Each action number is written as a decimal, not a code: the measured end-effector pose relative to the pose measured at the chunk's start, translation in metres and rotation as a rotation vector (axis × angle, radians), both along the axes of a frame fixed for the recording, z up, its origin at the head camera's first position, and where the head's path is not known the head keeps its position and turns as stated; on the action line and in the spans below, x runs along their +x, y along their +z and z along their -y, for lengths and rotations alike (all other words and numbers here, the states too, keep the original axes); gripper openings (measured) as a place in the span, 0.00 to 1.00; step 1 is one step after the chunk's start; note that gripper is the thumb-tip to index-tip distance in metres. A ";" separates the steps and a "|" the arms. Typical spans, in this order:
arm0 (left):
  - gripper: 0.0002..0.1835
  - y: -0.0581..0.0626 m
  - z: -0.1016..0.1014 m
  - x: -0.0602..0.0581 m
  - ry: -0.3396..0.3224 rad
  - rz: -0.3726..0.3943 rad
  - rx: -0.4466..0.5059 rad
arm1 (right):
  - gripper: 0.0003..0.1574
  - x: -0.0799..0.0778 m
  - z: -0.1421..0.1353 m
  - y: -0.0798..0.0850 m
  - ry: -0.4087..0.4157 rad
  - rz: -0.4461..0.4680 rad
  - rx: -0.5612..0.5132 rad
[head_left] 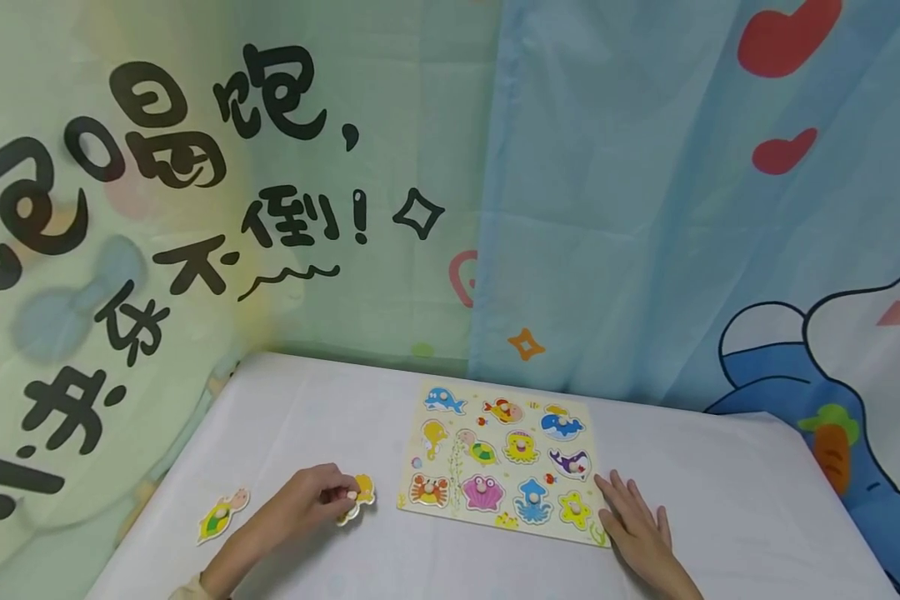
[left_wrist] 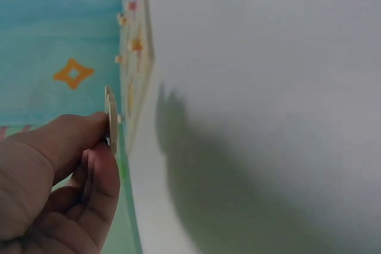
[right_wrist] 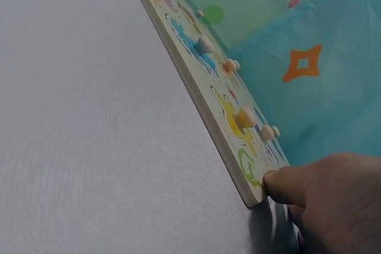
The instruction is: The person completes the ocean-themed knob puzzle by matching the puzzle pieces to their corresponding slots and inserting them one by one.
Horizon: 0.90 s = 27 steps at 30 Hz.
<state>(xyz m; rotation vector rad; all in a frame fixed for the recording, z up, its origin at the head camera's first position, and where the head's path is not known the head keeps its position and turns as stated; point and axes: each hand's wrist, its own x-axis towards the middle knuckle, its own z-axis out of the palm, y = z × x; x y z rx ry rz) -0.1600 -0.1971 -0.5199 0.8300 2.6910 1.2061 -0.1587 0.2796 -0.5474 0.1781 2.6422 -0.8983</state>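
Observation:
My left hand (head_left: 311,500) pinches a yellow puzzle piece (head_left: 364,490) with a white edge, held up left of the board. Its fingers cover part of the piece, which shows edge-on as a thin wooden plate (left_wrist: 112,120) in the left wrist view. A knob puzzle board (head_left: 450,533) with sea animals lies on the table. Along its right edge rests my right hand (head_left: 640,529), fingers stretched out. In the right wrist view, the thumb (right_wrist: 286,185) touches the board's near corner. Further left lies a green and yellow turtle piece (head_left: 221,517) with a knob.
A white cloth covers the table (head_left: 307,400). Behind it hang a green curtain (head_left: 390,308) with black writing and a blue curtain (head_left: 615,250) with cartoon prints. Wooden knobs (right_wrist: 245,117) stick up from the board's pieces.

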 end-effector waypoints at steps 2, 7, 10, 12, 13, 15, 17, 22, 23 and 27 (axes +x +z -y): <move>0.02 0.001 -0.002 -0.005 -0.022 0.006 0.001 | 0.36 0.000 0.001 -0.001 -0.001 0.000 -0.001; 0.03 -0.005 -0.008 -0.010 -0.092 0.021 0.018 | 0.36 0.000 0.002 -0.002 -0.001 -0.002 0.003; 0.03 -0.002 -0.017 -0.015 -0.064 0.091 -0.011 | 0.36 0.000 0.000 0.000 0.003 0.000 0.004; 0.04 0.002 -0.027 -0.024 -0.021 0.121 -0.038 | 0.36 -0.001 -0.001 0.002 0.009 -0.001 0.007; 0.04 0.004 -0.034 -0.029 0.009 0.133 -0.048 | 0.36 -0.001 -0.002 0.003 0.012 -0.002 0.008; 0.05 0.007 -0.049 -0.041 0.066 0.121 -0.059 | 0.36 -0.001 -0.004 0.004 0.015 -0.001 0.011; 0.06 0.007 -0.065 -0.054 0.127 0.111 -0.058 | 0.36 -0.001 -0.005 0.005 0.016 0.000 0.014; 0.06 0.000 -0.098 -0.079 0.233 0.103 -0.069 | 0.36 -0.001 -0.003 0.002 0.009 -0.005 0.008; 0.06 -0.003 -0.102 -0.083 0.247 0.100 -0.072 | 0.36 -0.001 -0.002 0.001 0.008 -0.005 0.008; 0.04 -0.012 -0.113 -0.093 0.287 0.123 -0.061 | 0.36 0.000 -0.001 -0.001 0.003 0.000 0.006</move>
